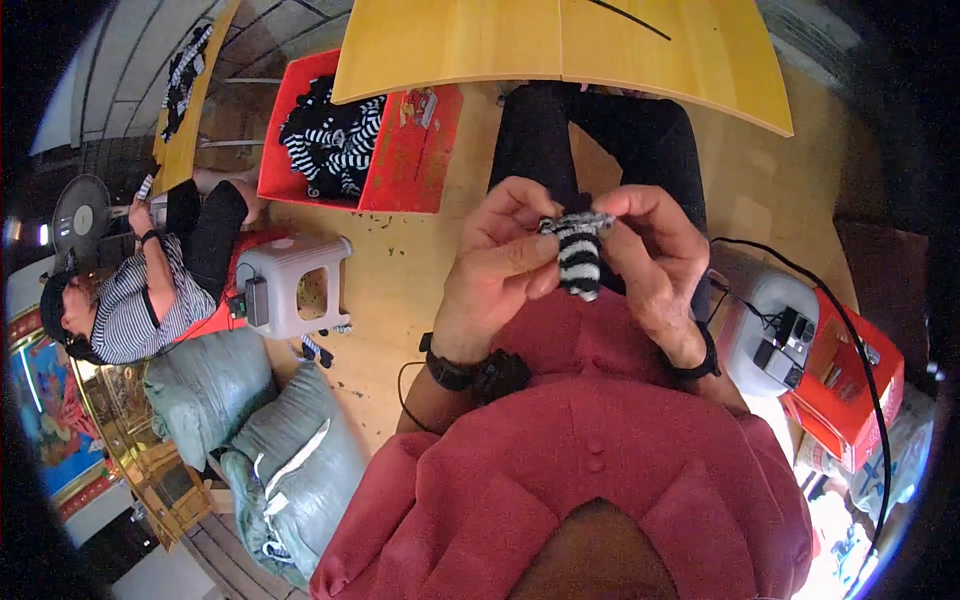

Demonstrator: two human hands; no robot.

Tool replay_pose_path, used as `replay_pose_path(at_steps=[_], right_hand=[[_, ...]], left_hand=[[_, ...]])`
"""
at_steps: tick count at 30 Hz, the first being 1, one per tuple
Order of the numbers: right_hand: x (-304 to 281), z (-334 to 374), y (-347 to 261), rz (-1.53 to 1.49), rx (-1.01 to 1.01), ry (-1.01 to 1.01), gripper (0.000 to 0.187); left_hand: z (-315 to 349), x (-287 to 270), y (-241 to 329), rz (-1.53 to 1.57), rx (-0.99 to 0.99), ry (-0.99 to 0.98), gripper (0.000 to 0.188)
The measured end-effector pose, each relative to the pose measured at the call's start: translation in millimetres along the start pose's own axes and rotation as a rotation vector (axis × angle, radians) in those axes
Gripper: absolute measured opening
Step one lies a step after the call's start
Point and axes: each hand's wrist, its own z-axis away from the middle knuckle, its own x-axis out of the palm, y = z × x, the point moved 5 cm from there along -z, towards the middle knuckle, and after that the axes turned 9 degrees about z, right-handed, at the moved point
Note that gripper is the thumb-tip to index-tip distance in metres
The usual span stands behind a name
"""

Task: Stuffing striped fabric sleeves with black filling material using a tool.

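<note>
The knit [579,264] is held in mid-air, just beyond the shirt [590,440] at 12 o'clock from it. Its left edge is pinched by the left grip [497,268], thumb and fingers brought together on the fabric; its opposite edge is pinched likewise by the right grip [660,262]. Probably both sides are held so that the mottled grey band is spread and turned into view; how firmly it is squeezed cannot be told.

The long axis is laid almost from 12 to 6 o'clock and is crossed by black and white stripes. The rounded, pale tip is pointed at 6, toward the shirt; the banded end is turned to 12, toward the desk [480,45].

At 10 o'clock, a red box [410,165] is set with its heap [335,140] uncovered, seemingly for easy reach. At 9 o'clock, a striped piece [147,185] is held by a co-worker [165,290].
</note>
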Motion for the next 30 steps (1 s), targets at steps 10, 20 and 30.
replay_pose_path(at_steps=[10,20,30], right_hand=[[6,2,-20,0.367,-0.336,-0.045,0.014],[5,-5,-13,0.293,-0.233,0.008,0.010],[3,-8,-3,-0.205,0.186,0.026,0.008]], left_hand=[[3,6,10,-0.376,0.146,0.209,0.014],[4,3,-3,0.033,-0.048,0.109,0.015],[-10,4,-4,0.129,0.018,0.165,0.027]])
